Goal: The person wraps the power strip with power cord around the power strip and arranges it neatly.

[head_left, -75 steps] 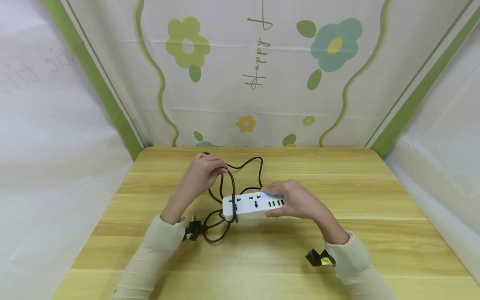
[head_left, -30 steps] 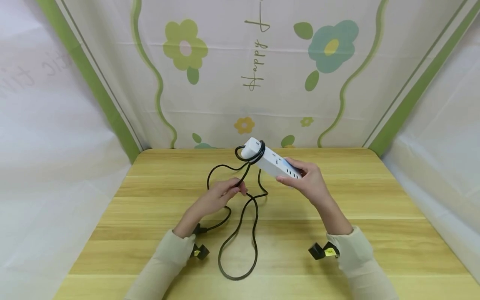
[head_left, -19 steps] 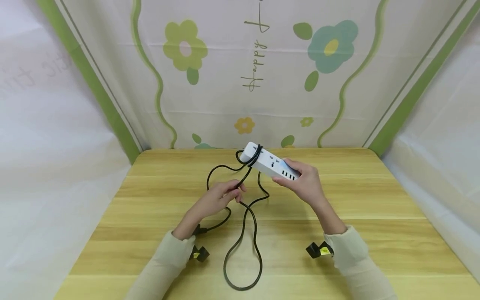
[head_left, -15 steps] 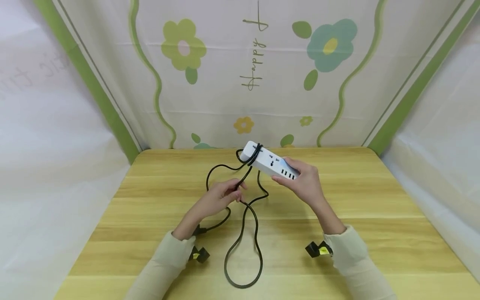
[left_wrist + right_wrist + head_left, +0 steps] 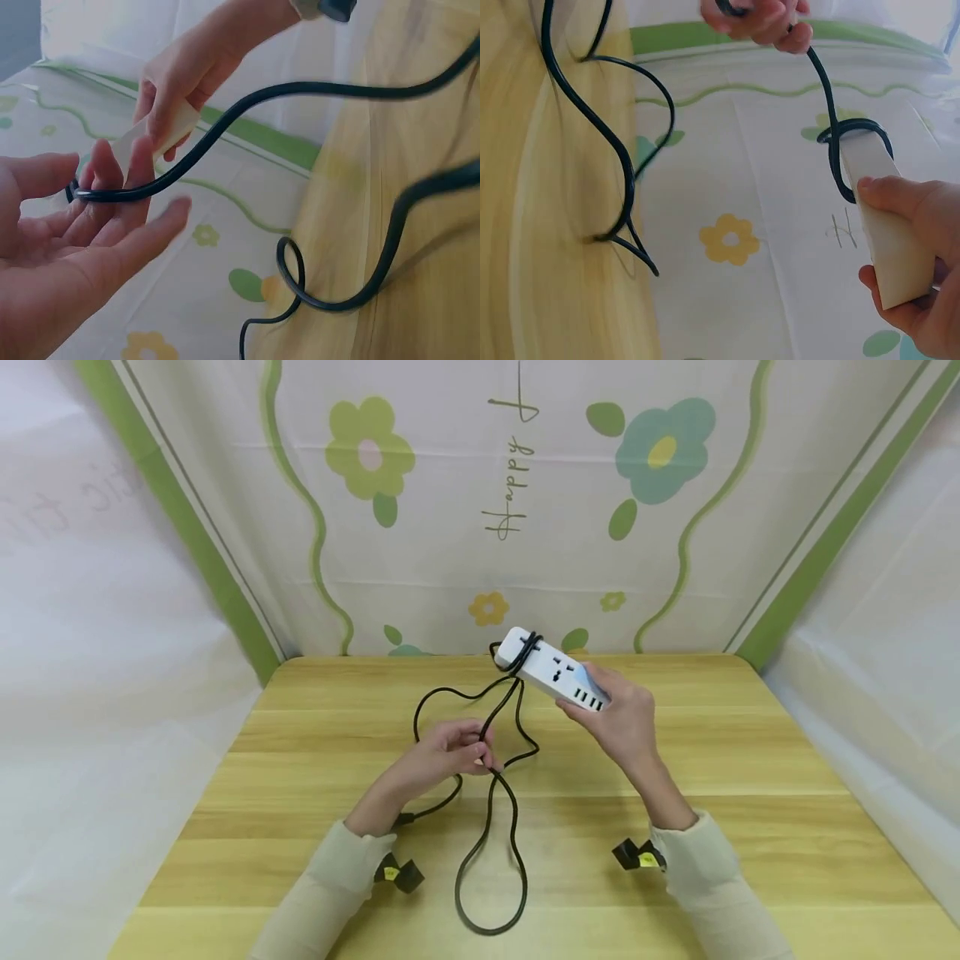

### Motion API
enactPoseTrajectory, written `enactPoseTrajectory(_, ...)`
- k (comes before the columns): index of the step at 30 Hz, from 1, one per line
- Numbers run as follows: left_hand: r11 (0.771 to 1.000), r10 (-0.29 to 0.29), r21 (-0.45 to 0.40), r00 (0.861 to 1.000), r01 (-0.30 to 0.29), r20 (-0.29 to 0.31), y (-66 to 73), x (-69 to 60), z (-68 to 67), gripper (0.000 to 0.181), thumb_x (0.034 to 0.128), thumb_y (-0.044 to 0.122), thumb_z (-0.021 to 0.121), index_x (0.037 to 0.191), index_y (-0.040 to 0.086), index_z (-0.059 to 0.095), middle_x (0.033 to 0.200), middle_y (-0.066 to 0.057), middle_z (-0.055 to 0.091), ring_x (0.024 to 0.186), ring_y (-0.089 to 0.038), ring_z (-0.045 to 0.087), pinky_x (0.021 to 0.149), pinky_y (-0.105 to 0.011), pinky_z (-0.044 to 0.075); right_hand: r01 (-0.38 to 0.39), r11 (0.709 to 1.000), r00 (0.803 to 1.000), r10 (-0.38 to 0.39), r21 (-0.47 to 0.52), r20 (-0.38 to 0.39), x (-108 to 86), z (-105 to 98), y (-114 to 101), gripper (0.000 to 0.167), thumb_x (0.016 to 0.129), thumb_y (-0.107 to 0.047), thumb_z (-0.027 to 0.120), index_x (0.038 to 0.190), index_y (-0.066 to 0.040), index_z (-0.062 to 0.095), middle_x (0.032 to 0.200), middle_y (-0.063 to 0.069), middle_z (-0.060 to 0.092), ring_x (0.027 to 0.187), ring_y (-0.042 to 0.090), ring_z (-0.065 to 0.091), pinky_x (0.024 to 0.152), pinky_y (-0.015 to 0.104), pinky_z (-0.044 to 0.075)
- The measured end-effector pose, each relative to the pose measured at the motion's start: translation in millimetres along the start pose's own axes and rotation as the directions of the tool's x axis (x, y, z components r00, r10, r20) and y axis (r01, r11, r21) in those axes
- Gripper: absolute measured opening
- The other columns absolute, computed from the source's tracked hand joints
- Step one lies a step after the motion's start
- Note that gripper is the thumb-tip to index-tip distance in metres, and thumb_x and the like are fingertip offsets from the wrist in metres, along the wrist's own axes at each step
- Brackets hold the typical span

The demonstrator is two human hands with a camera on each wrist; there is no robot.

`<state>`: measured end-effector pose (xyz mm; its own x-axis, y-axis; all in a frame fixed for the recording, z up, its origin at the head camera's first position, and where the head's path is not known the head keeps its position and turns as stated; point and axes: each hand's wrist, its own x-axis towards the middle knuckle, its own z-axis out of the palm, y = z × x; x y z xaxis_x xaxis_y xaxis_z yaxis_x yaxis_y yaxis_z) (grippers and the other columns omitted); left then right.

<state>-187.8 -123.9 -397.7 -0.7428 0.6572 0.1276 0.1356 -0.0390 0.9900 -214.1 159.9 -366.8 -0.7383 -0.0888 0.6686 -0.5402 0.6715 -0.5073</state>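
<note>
Lifting the white USB power strip (image 5: 542, 667) higher over the wooden table (image 5: 750, 760), gripping with the right hand (image 5: 621, 714), loosely hooking the left hand (image 5: 438, 760) round the black cord (image 5: 337, 90), probably snugging its turns

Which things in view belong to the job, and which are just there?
Job:
white power strip, held in the right hand
black cord, looped round the strip, in the left hand

Not the job:
wooden table
flowered backdrop
wrist cameras

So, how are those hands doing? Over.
Right hand gripping white power strip. Left hand holding black cord. Cord wound round strip's far end; slack loop between forearms.
</note>
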Motion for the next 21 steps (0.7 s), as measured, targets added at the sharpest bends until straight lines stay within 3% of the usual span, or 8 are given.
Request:
enactPoseTrajectory(6, 0.999, -0.032, -0.013, 0.997, 0.033, 0.072, 0.5, -1.0, 2.6, 0.021, 0.1062, 0.013, 0.048, 0.113, -0.006, 0.052, 0.112, -0.030, 0.061, 0.111, -0.027, 0.068, 0.104, -0.049, 0.049, 0.028, 0.998, 0.998, -0.031, -0.055, -0.050, 1.1, -2.4, 7.1, 0.057, 0.068, -0.019, 0.093, 0.118, -0.003, 0.072, 0.107, 0.022, 0.074, 0.081, 0.035, 0.072, 0.061, 0.045, 0.057)
enactPoseTrajectory(10, 0.999, -0.023, -0.020, 0.994, 0.026, 0.111, 0.5, -0.6, 3.6, 0.022, 0.1070, 0.012, 0.045, 0.114, -0.008, 0.052, 0.110, -0.019, 0.064, 0.112, -0.029, 0.067, 0.105, -0.051, 0.048, 0.035, 0.995, 0.996, -0.043, -0.089, -0.083, 3.7, -4.3, 11.5, 0.057, 0.069, -0.020, 0.093, 0.119, -0.001, 0.071, 0.106, 0.023, 0.074, 0.076, 0.035, 0.072, 0.059, 0.045, 0.056)
enactPoseTrajectory(14, 0.999, -0.031, 0.011, 0.997, 0.031, 0.069, 3.7, -1.1, 4.9, 0.025, 0.1081, 0.012, 0.042, 0.114, -0.009, 0.054, 0.099, -0.010, 0.062, 0.102, -0.032, 0.066, 0.096, -0.043, 0.055, 0.038, 0.994, 0.994, -0.048, -0.107, -0.094, 5.2, -5.7, 11.1, 0.057, 0.069, -0.020, 0.093, 0.119, -0.003, 0.071, 0.107, 0.023, 0.073, 0.078, 0.036, 0.072, 0.060, 0.047, 0.057)
enactPoseTrajectory(16, 0.997, -0.046, 0.071, 0.999, 0.044, 0.022, 6.7, -2.5, 5.0, 0.025, 0.1076, 0.013, 0.044, 0.115, -0.007, 0.057, 0.096, -0.009, 0.061, 0.096, -0.027, 0.066, 0.091, -0.041, 0.058, 0.033, 0.993, 0.995, -0.044, -0.117, -0.090, 5.3, -6.6, 10.8, 0.057, 0.069, -0.020, 0.093, 0.119, -0.004, 0.072, 0.109, 0.023, 0.073, 0.081, 0.037, 0.072, 0.062, 0.047, 0.057)
enactPoseTrajectory(18, 0.982, -0.042, 0.182, 0.999, 0.046, -0.028, 11.8, -4.3, 5.0, 0.023, 0.1067, 0.014, 0.047, 0.115, -0.003, 0.061, 0.094, -0.008, 0.062, 0.089, -0.018, 0.065, 0.084, -0.038, 0.059, 0.031, 0.991, 0.996, -0.041, -0.127, -0.079, 4.2, -6.4, 11.4, 0.057, 0.068, -0.019, 0.093, 0.119, -0.004, 0.071, 0.110, 0.023, 0.073, 0.086, 0.038, 0.072, 0.065, 0.048, 0.058)
enactPoseTrajectory(21, 0.917, 0.014, 0.397, 0.996, 0.022, -0.088, 19.7, -6.9, 4.0, 0.021, 0.1053, 0.014, 0.050, 0.115, 0.004, 0.066, 0.094, -0.006, 0.066, 0.084, -0.012, 0.062, 0.077, -0.037, 0.058, 0.045, 0.987, 0.998, -0.052, -0.153, -0.037, 2.9, -5.3, 12.4, 0.056, 0.068, -0.018, 0.093, 0.118, -0.004, 0.071, 0.112, 0.023, 0.072, 0.091, 0.039, 0.071, 0.069, 0.050, 0.059)
